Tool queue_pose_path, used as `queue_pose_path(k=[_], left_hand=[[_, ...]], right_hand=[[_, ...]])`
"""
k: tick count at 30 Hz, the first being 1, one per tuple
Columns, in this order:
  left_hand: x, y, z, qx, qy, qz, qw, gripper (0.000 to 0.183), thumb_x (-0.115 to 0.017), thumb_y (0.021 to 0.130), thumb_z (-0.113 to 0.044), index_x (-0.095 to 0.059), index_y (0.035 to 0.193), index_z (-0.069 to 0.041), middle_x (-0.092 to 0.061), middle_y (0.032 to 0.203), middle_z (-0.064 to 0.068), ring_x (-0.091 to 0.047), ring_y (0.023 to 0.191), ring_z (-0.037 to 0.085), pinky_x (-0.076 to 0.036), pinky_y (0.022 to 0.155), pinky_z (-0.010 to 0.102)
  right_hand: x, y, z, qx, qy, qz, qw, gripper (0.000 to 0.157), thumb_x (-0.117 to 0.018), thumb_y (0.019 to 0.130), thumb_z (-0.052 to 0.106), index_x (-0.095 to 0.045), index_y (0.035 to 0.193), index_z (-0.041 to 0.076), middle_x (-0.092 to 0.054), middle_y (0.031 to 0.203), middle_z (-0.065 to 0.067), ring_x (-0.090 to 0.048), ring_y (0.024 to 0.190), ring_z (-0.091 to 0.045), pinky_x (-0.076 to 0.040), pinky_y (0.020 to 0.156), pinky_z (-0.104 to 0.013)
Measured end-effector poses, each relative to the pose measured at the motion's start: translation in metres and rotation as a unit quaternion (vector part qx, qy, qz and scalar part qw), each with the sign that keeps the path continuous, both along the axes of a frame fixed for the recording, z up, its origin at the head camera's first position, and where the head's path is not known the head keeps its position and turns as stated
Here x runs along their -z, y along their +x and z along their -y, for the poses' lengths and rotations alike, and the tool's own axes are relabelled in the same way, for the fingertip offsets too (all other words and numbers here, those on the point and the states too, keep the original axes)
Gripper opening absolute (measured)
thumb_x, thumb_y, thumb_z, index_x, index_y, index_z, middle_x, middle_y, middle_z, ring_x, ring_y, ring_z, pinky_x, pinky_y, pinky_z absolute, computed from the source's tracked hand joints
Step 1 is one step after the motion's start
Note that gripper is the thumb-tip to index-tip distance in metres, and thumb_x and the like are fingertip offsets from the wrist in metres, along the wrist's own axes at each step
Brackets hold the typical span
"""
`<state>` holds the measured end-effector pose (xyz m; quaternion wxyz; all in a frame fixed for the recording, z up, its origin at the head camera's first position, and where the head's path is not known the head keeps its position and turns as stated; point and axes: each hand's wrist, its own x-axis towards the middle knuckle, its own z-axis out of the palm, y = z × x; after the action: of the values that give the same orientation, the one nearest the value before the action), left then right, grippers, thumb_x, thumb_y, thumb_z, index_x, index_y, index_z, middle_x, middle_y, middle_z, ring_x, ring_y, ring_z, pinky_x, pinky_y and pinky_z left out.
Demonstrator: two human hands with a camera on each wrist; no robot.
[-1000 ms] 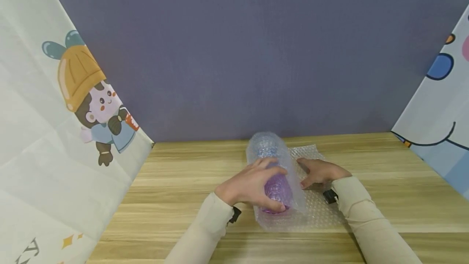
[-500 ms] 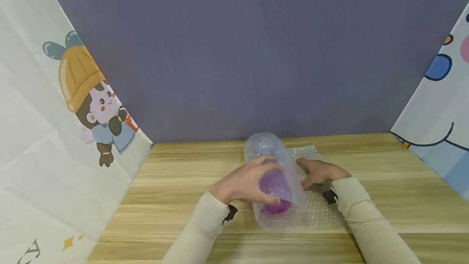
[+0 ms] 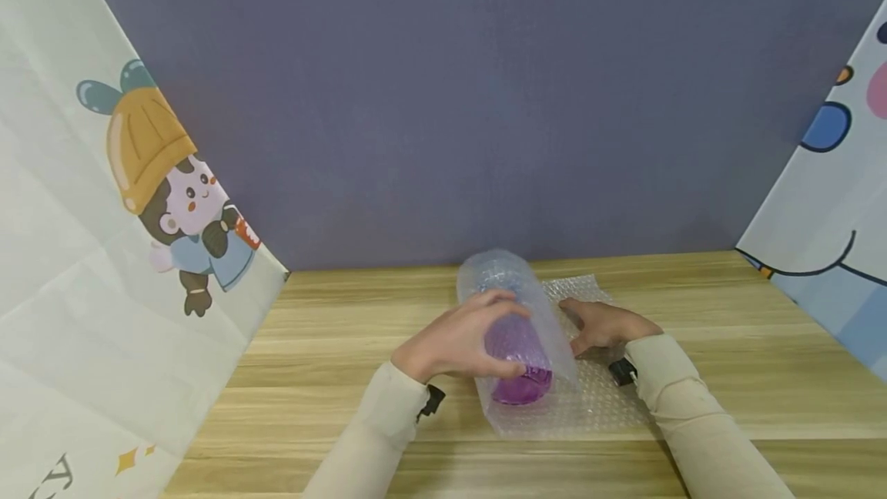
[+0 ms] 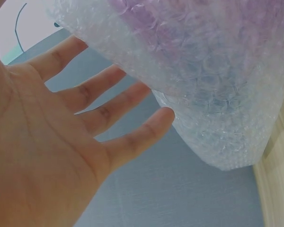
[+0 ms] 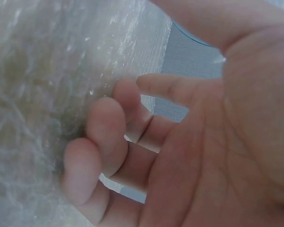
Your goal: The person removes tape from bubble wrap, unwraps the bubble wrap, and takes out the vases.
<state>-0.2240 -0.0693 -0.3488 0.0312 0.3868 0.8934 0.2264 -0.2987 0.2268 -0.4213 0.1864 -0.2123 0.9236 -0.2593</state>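
Note:
A see-through purple object (image 3: 523, 387) with a rounded near end lies inside a loose roll of bubble wrap (image 3: 497, 272), its far part bluish through the bubbles. The exact kind is hidden by the wrap. My left hand (image 3: 463, 339) arches over the roll's left side, thumb and fingers spread; in the left wrist view the straight fingertips (image 4: 163, 116) touch the wrap's outside. To the right, my right hand (image 3: 610, 326) rests on the flat part of the bubble wrap, thumb and index apart. In the right wrist view its bent fingertips (image 5: 105, 116) press against the bubbles.
The wooden table (image 3: 346, 337) runs back to a dark blue-grey panel (image 3: 443, 114). On the left stands a white sheet (image 3: 90, 268) with a printed cartoon figure; another printed sheet (image 3: 825, 199) closes the right side.
My left hand has drawn back slightly to the left, its thumb and fingers spreading, and more of the purple end shows. The roll has shifted a little left. The right hand stays put.

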Motion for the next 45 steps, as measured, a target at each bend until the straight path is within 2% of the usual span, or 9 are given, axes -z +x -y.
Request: queue_pose_path(k=[7, 13, 17, 24, 31, 36, 39, 45], left_hand=[[-0.002, -0.005, -0.004, -0.023, 0.011, -0.009, 0.9996, 0.068, -0.075, 0.084, -0.048, -0.054, 0.145, -0.028, -0.044, 0.16, 0.002, -0.043, 0.147, 0.025, -0.044, 0.116, 0.052], [-0.004, -0.01, -0.007, -0.031, 0.016, -0.032, 0.9989, 0.066, -0.074, 0.081, -0.04, -0.057, 0.143, -0.028, -0.048, 0.156, 0.002, -0.045, 0.146, 0.024, -0.045, 0.115, 0.051], [-0.004, -0.011, -0.009, -0.03, 0.018, -0.045, 0.9984, 0.066, -0.074, 0.08, -0.038, -0.058, 0.142, -0.026, -0.051, 0.154, 0.002, -0.047, 0.144, 0.023, -0.046, 0.115, 0.049], [-0.006, -0.011, -0.011, -0.033, 0.018, -0.071, 0.9968, 0.064, -0.074, 0.08, -0.038, -0.059, 0.141, -0.026, -0.054, 0.15, -0.003, -0.049, 0.142, 0.02, -0.049, 0.113, 0.047], [-0.003, -0.01, -0.006, -0.043, 0.026, -0.099, 0.9938, 0.063, -0.074, 0.078, -0.034, -0.058, 0.139, -0.028, -0.056, 0.148, -0.004, -0.052, 0.138, 0.018, -0.051, 0.11, 0.043], [0.001, -0.006, 0.005, -0.066, 0.033, -0.123, 0.9897, 0.063, -0.074, 0.077, -0.03, -0.059, 0.138, -0.027, -0.059, 0.14, -0.008, -0.058, 0.127, 0.015, -0.056, 0.1, 0.037], [0.002, -0.002, 0.013, -0.089, 0.033, -0.128, 0.9872, 0.062, -0.074, 0.077, -0.03, -0.059, 0.137, -0.026, -0.06, 0.139, -0.008, -0.059, 0.126, 0.015, -0.057, 0.099, 0.039], [-0.002, 0.003, 0.026, -0.133, 0.036, -0.144, 0.98, 0.058, -0.077, 0.08, -0.032, -0.06, 0.135, -0.026, -0.061, 0.138, -0.005, -0.062, 0.124, 0.018, -0.056, 0.101, 0.043]], right_hand=[[-0.001, -0.009, -0.005, -0.013, -0.02, -0.003, 1.0, 0.104, -0.092, 0.072, 0.031, -0.037, 0.152, -0.006, -0.044, 0.15, -0.037, -0.05, 0.132, -0.056, -0.047, 0.105, -0.067], [-0.003, -0.016, -0.008, -0.016, -0.017, -0.001, 1.0, 0.098, -0.09, 0.072, 0.018, -0.037, 0.151, -0.006, -0.048, 0.147, -0.037, -0.052, 0.13, -0.054, -0.047, 0.106, -0.066], [-0.003, -0.018, -0.01, -0.011, -0.008, 0.007, 1.0, 0.097, -0.087, 0.073, 0.014, -0.035, 0.153, -0.005, -0.053, 0.143, -0.036, -0.057, 0.126, -0.05, -0.05, 0.103, -0.063], [-0.004, -0.018, -0.012, -0.012, -0.001, 0.014, 1.0, 0.099, -0.087, 0.08, 0.021, -0.029, 0.155, -0.008, -0.043, 0.15, -0.04, -0.054, 0.129, -0.053, -0.049, 0.105, -0.064], [-0.005, -0.016, -0.01, -0.012, -0.017, 0.017, 1.0, 0.101, -0.089, 0.079, 0.024, -0.03, 0.153, -0.009, -0.05, 0.144, -0.038, -0.057, 0.125, -0.048, -0.05, 0.104, -0.062], [-0.004, -0.014, -0.007, -0.004, -0.017, 0.019, 1.0, 0.103, -0.089, 0.079, 0.03, -0.029, 0.155, -0.008, -0.036, 0.155, -0.039, -0.042, 0.139, -0.056, -0.04, 0.113, -0.067], [-0.004, -0.013, -0.007, -0.008, -0.016, 0.013, 1.0, 0.103, -0.089, 0.079, 0.031, -0.03, 0.154, -0.008, -0.032, 0.157, -0.039, -0.034, 0.143, -0.058, -0.034, 0.116, -0.069], [-0.003, -0.013, -0.008, -0.002, -0.01, 0.011, 1.0, 0.104, -0.089, 0.079, 0.033, -0.03, 0.155, -0.007, -0.032, 0.158, -0.037, -0.033, 0.144, -0.058, -0.034, 0.115, -0.07]])
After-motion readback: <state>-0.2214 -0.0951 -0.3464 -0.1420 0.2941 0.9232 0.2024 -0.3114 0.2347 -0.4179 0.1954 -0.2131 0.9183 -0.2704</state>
